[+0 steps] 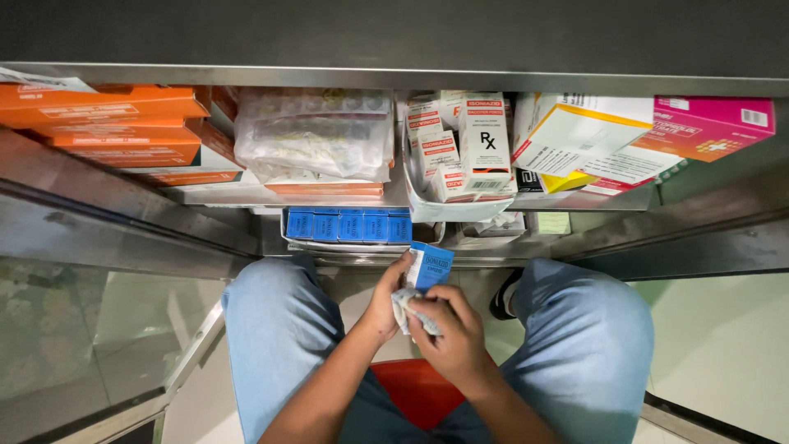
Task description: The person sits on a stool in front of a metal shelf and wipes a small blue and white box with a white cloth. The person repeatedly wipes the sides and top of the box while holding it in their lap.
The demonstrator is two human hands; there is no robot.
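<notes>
left hand (385,302): fingers curled round the lower left edge of the blue box (430,266), clamped on it
right hand (454,335): fingers closed on a crumpled white cloth (408,310), pressing it against the bottom of the blue box
blue box: small carton, blue with a white side panel, tilted, held between both sets of fingers just above the knees
white cloth: bunched under the box, partly hidden by the right fingers
blue box row (348,225): same-colour cartons packed side by side in a tray on the lower shelf, just beyond the fingertips
white boxes (460,146): red-banded cartons standing in a white bin on the upper shelf (214,196), further out, slightly right of the fingers
plastic bag (314,136): clear, stuffed, on the upper shelf, beyond and left of the fingers
orange boxes (115,123): flat stack, far left of the fingers
pink box (711,126): far right of the fingers, next to white-and-yellow cartons (579,141)
legs (275,329): blue jeans, knees either side of the hands
red seat (417,393): below the wrists, between the thighs
glass door (90,329): left of the left knee, swung open
</notes>
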